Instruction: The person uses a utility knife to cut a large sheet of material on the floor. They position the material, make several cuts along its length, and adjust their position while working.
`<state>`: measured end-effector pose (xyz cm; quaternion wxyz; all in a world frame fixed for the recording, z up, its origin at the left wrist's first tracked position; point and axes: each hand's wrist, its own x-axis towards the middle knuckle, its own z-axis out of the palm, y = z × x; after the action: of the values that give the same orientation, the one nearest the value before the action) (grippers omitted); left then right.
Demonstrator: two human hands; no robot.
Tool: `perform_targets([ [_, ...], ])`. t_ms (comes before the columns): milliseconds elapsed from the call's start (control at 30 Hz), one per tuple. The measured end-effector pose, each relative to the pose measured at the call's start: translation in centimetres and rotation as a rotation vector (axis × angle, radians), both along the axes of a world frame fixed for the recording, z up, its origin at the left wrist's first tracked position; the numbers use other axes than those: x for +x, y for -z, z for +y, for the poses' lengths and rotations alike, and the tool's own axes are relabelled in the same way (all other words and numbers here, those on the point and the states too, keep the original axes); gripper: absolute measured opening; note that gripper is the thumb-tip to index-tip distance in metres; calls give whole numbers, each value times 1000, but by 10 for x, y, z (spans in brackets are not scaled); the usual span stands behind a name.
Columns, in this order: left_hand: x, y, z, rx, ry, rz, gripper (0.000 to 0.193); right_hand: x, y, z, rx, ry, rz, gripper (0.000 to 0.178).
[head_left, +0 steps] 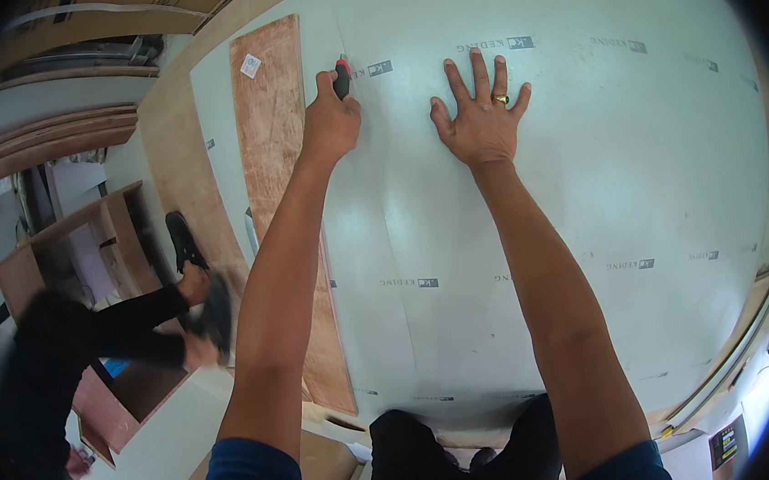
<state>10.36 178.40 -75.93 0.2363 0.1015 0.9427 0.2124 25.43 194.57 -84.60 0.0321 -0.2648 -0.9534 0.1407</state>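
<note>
My left hand (331, 130) is closed around a red and black utility knife (342, 79), whose tip points away from me. The tip is at the far part of a pale green printed sheet (563, 188), on a thin line that runs down the sheet toward me. Just left of this hand lies a long reddish plywood strip (271, 113) with a small white sticker near its far end. My right hand (482, 126) rests flat on the sheet, fingers spread, a gold ring on one of them. It holds nothing.
At the left, a person in dark clothes (74, 349) bends over with both hands at a dark, blurred tool (217, 314). Behind them stand wooden cabinet frames (118, 231). Brown boards (47, 146) are stacked at the far left. A wooden edge (183, 180) borders the sheet.
</note>
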Motion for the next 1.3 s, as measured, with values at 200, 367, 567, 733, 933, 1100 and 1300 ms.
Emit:
perform_targets([
  [200,-2,-16,-3,15,-43,-123,47,1,-6,1,14,-4,-44,61],
  [367,53,11,-41,31,57,4,46,-3,-5,1,32,12,-52,61],
  [567,67,-8,-37,-25,3,-50,48,2,-4,-2,68,6,-85,62],
  [733,97,2,-57,43,-57,-78,50,-2,-2,-5,87,4,-74,63],
  [933,146,-6,-69,-11,-13,-62,49,0,5,-3,98,9,-55,63],
  [1100,150,-13,-79,17,-25,-94,49,-3,2,-3,177,-2,-28,63],
  [1300,235,-26,-94,-74,-122,-202,54,2,14,2,250,9,-7,64],
])
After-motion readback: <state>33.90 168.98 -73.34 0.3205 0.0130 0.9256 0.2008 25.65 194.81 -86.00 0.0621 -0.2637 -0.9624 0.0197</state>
